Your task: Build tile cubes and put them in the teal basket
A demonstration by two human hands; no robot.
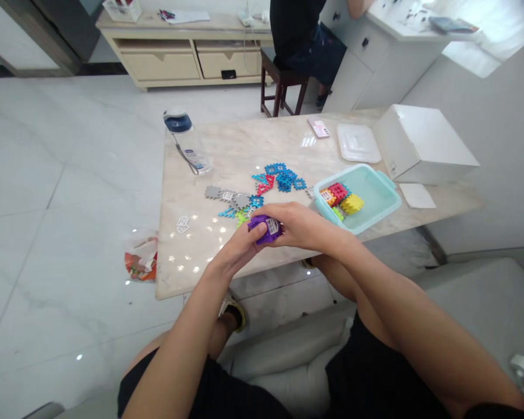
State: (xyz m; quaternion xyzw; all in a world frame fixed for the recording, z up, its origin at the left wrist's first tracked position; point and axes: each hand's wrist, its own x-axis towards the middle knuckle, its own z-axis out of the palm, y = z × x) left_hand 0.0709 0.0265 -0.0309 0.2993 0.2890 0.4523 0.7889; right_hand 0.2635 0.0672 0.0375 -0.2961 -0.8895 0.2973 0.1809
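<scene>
1. Surface [192, 195], pale and stone-patterned with a glossy sheen, carries a clear bottle [192, 150] with a blue cap and dark strap near its left end.
2. Right side: aqua plastic tub [379, 198] holding red, yellow, orange and green toothed pieces [352, 204]; beyond it, translucent lid [358, 143], white box [432, 145] and pink flat item [318, 128].
3. Loose blue tiles [284, 179], red triangular pieces [266, 185] and gray tiles [231, 197] lie just beyond the hands, which partly hide the nearest ones. White lattice piece [182, 224] sits apart at left.
4. Background: another person [294, 26] on a dark stool [283, 73].
5. Purple block [265, 229] is held up over the near part of the surface, left of the tub. Compact, chunky; white window-like grid on one face. Far side hidden by fingers.
6. Grip: left hand [246, 241] and right hand [291, 224] both grasp the purple block, left thumb pressed to its face, right hand curled around the opposite side.
7. Tiles: flat, plastic-looking, notched along the edges; some have window cut-outs.
</scene>
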